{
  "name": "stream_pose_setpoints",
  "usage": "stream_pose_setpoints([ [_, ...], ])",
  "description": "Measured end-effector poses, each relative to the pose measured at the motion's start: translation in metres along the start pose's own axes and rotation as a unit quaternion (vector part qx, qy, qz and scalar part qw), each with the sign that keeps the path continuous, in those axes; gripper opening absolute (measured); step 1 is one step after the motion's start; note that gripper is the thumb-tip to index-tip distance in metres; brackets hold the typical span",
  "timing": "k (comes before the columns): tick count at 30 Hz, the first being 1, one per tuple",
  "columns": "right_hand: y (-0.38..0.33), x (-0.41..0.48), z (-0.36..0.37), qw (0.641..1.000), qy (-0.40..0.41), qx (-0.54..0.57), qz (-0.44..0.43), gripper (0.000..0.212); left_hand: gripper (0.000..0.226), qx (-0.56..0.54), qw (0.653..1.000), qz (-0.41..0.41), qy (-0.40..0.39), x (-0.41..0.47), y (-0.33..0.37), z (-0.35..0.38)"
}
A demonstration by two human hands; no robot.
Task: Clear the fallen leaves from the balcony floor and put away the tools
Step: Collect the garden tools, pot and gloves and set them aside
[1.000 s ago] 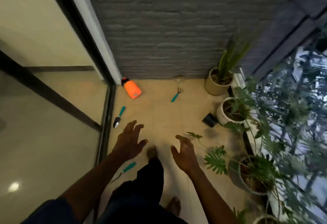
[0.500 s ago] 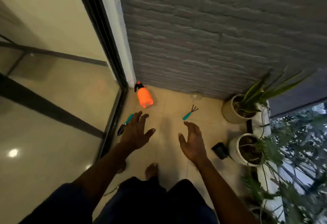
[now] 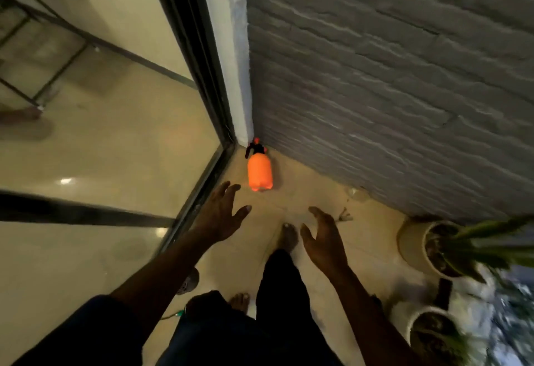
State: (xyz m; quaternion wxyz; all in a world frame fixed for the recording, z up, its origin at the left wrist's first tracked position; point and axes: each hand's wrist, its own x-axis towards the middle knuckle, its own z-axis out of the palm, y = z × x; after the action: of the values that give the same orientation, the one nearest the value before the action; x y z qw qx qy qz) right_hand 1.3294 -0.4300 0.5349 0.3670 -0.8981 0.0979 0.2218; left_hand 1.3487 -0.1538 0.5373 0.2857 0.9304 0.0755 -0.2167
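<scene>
Navy-sleeved left grip (image 3: pixel 219 215): released, fingers spread, holding nothing, mid-frame.
Right grip (image 3: pixel 323 241): also released, palm turned inward, just lower right.
Sprayer (image 3: pixel 259 173): orange bottle on the balcony floor (image 3: pixel 312 192), just above the left fingertips, not touched.
Axis: length runs up the frame, with the black nozzle end towards the corner and the base towards the grips. Standing or lying cannot be told.
Change: a second ago it sat well ahead, and both grips have since closed in.
Meaning: probably the first tool to gather; none put away yet.
</scene>
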Motion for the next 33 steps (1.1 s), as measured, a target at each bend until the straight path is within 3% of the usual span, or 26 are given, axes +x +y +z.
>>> stream_pose_setpoints([
  [7, 0.009, 0.170, 0.028, 0.980, -0.153, 0.072, 0.102, 0.043, 0.067, -0.111, 0.975, -0.192, -0.007, 0.125, -0.022, 0.056],
  [11, 0.032, 0.276, 0.085, 0.975, -0.160, 0.080, 0.133, 0.043, 0.072, -0.162, 0.953, -0.255, -0.001, 0.218, -0.056, 0.106],
  [17, 0.079, 0.441, 0.200, 0.970, -0.168, 0.086, 0.154, 0.076, 0.079, -0.256, 0.907, -0.334, -0.006, 0.360, -0.131, 0.201],
  [21, 0.117, 0.525, 0.274, 0.949, -0.148, 0.166, 0.225, 0.075, 0.087, -0.322, 0.872, -0.367, 0.024, 0.446, -0.181, 0.267],
  [26, 0.157, 0.599, 0.348, 0.929, -0.189, 0.177, 0.263, 0.131, 0.099, -0.409, 0.836, -0.366, 0.019, 0.523, -0.226, 0.319],
  [29, 0.161, 0.610, 0.371, 0.895, -0.229, 0.247, 0.292, 0.133, 0.090, -0.477, 0.804, -0.355, -0.016, 0.543, -0.269, 0.370],
  [30, 0.157, 0.607, 0.372, 0.893, -0.238, 0.251, 0.288, 0.122, 0.076, -0.529, 0.737, -0.419, -0.040, 0.518, -0.286, 0.393],
  [31, 0.150, 0.602, 0.367, 0.895, -0.241, 0.248, 0.280, 0.111, 0.054, -0.541, 0.731, -0.413, -0.048, 0.470, -0.286, 0.436],
  [32, 0.146, 0.598, 0.362, 0.898, -0.245, 0.245, 0.272, 0.103, 0.040, -0.473, 0.783, -0.403, 0.004, 0.433, -0.288, 0.476],
  [33, 0.139, 0.591, 0.355, 0.900, -0.247, 0.240, 0.267, 0.101, 0.032, -0.403, 0.815, -0.413, 0.050, 0.400, -0.284, 0.507],
])
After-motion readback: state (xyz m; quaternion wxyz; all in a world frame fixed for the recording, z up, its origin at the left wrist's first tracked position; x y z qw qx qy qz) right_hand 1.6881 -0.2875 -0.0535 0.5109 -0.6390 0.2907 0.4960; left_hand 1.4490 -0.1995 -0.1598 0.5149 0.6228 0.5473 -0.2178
